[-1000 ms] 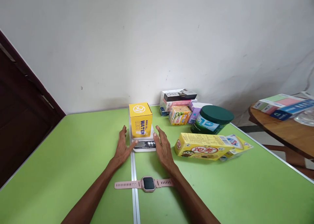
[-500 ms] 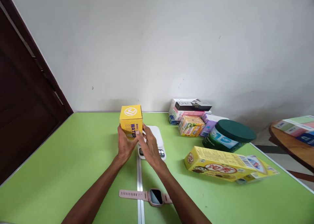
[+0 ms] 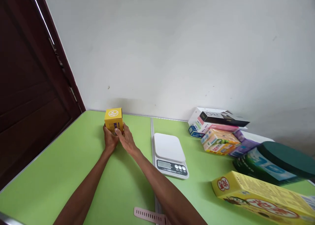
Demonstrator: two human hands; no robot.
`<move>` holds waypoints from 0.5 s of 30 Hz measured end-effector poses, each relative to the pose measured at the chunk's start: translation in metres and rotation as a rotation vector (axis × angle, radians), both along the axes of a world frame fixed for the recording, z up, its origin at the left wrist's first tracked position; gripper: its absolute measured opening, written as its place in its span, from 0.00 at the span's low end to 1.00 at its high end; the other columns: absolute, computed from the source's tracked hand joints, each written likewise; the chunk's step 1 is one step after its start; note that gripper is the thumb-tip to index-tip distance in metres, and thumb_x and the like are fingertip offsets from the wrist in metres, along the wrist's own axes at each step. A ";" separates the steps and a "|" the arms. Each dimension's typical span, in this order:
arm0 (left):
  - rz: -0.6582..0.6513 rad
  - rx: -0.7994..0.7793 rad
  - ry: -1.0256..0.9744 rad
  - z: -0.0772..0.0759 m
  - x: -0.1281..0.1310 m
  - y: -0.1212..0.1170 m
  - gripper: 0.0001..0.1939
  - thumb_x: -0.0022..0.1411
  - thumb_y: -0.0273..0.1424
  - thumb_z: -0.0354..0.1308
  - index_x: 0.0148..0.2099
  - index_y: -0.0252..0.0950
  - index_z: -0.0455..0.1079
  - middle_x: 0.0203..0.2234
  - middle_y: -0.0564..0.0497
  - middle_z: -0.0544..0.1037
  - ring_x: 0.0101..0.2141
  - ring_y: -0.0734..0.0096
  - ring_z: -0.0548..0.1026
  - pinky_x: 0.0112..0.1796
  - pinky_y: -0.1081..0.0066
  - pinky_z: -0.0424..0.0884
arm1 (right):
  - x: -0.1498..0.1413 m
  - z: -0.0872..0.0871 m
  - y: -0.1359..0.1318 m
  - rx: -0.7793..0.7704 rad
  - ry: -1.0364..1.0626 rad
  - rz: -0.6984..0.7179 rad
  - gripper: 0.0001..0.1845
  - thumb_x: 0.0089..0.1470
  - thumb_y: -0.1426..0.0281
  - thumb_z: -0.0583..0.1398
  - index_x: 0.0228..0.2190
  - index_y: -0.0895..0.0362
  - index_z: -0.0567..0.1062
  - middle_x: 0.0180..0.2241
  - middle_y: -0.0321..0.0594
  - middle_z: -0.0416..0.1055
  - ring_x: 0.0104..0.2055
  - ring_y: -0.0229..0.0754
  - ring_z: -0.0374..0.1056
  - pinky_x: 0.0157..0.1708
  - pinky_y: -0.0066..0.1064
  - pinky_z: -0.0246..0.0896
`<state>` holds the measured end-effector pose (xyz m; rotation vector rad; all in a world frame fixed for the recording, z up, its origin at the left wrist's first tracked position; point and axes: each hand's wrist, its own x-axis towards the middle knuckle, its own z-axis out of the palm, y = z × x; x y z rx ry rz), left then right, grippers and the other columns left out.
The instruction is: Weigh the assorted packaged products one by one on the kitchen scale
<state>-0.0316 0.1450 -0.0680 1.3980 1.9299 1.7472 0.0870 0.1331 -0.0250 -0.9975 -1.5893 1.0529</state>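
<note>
A small yellow box [image 3: 113, 119] with blue lettering stands at the far left of the green table [image 3: 61, 172], close to the wall. My left hand [image 3: 110, 140] grips its left side and my right hand [image 3: 127, 139] grips its right side, fingers pressed against it. A white kitchen scale [image 3: 170, 154] with nothing on its platform lies to the right of my hands.
A pile of small boxes [image 3: 216, 129] sits at the back right, with a green-lidded tin [image 3: 275, 164] and a long yellow box [image 3: 258, 197] nearer. A pink watch strap [image 3: 147, 215] lies at the front edge. A dark wooden door [image 3: 27, 87] is at the left.
Both hands closed on the yellow box, lifted it off the scale and carried it left to the table's far left. The view swung left.
</note>
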 end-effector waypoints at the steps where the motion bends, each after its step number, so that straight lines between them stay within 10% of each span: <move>1: -0.005 0.009 -0.007 -0.002 -0.001 0.011 0.41 0.45 0.33 0.75 0.57 0.40 0.57 0.52 0.40 0.73 0.54 0.49 0.76 0.52 0.51 0.75 | -0.001 0.000 0.008 -0.022 -0.024 -0.005 0.36 0.63 0.50 0.59 0.66 0.53 0.66 0.64 0.50 0.69 0.66 0.55 0.64 0.67 0.49 0.59; 15: -0.080 -0.151 -0.001 -0.004 -0.017 0.113 0.43 0.37 0.34 0.81 0.51 0.40 0.58 0.48 0.43 0.73 0.53 0.49 0.76 0.56 0.49 0.74 | -0.002 -0.016 0.038 -0.095 -0.106 0.104 0.52 0.62 0.49 0.61 0.75 0.55 0.45 0.74 0.54 0.51 0.76 0.61 0.49 0.70 0.58 0.53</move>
